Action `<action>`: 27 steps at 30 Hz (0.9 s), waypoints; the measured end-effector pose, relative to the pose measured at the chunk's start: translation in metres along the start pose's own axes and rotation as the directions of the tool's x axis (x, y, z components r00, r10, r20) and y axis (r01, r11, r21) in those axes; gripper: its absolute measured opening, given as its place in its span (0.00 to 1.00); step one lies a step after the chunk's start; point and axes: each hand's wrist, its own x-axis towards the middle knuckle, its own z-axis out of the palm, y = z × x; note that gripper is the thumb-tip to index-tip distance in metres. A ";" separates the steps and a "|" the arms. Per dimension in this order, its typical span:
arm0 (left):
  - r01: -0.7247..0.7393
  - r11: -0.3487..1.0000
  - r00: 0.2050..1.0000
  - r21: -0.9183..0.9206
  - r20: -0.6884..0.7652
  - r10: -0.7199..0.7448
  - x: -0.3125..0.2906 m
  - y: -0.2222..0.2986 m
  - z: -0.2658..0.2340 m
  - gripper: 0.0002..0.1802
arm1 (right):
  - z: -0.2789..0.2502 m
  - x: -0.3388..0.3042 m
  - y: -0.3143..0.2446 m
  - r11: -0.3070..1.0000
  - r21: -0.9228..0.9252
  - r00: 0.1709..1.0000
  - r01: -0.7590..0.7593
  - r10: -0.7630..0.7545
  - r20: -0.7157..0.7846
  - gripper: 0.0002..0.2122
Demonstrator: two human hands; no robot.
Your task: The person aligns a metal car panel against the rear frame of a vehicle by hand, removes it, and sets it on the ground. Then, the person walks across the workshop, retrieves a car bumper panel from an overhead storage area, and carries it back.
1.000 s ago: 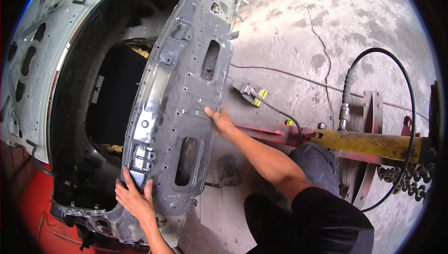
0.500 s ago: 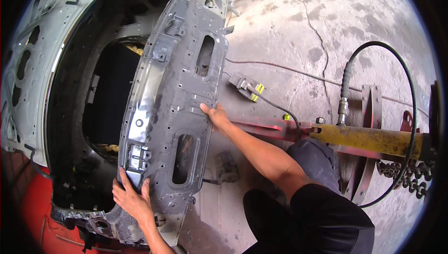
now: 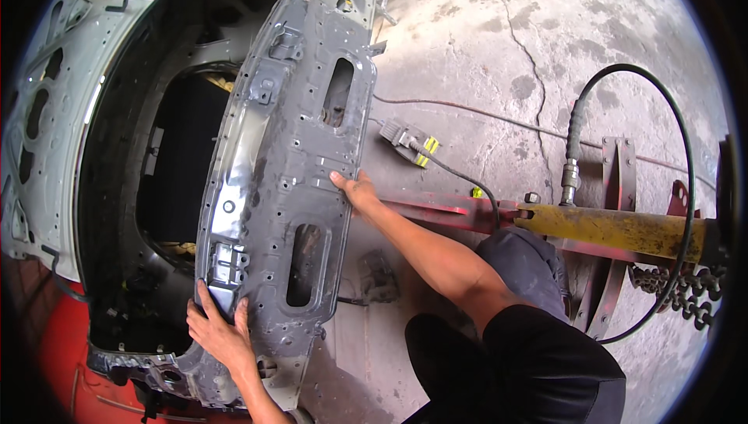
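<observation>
A grey sheet-metal car rear panel (image 3: 300, 151) runs from top to bottom along the edge of an open trunk, with slots and small holes through it. On its upper ledge, beside a shiny bare-metal latch recess (image 3: 227, 263), rests my left hand (image 3: 222, 336), fingers and thumb spread apart. My right hand (image 3: 355, 190) holds the panel's outer edge between the two long slots. Its thumb lies on the grey face, and the other fingers are hidden behind the edge.
Left of the panel lies the dark trunk opening (image 3: 183, 167), then a pale raised trunk lid (image 3: 39, 128). A yellow hydraulic ram (image 3: 615, 225) with a black hose (image 3: 689, 151) stands at right, above chains (image 3: 678, 288). A cable (image 3: 483, 112) crosses the cracked concrete floor.
The whole view has shifted very slightly to the left. Both hands keep the same places on the panel.
</observation>
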 end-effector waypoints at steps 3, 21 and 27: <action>0.003 1.000 1.000 0.001 -0.001 -0.003 -0.001 -0.002 0.000 0.49 | 0.004 0.003 0.002 1.000 0.011 1.000 0.003 -0.003 0.015 0.47; 0.002 0.999 1.000 -0.037 0.002 -0.002 0.000 -0.001 -0.004 0.48 | 0.000 0.017 0.015 0.993 0.119 0.995 0.012 -0.024 0.094 0.49; -0.003 0.999 1.000 -0.045 0.005 0.003 0.001 -0.002 -0.005 0.47 | -0.002 0.009 0.006 0.996 0.088 0.990 0.014 -0.026 0.136 0.49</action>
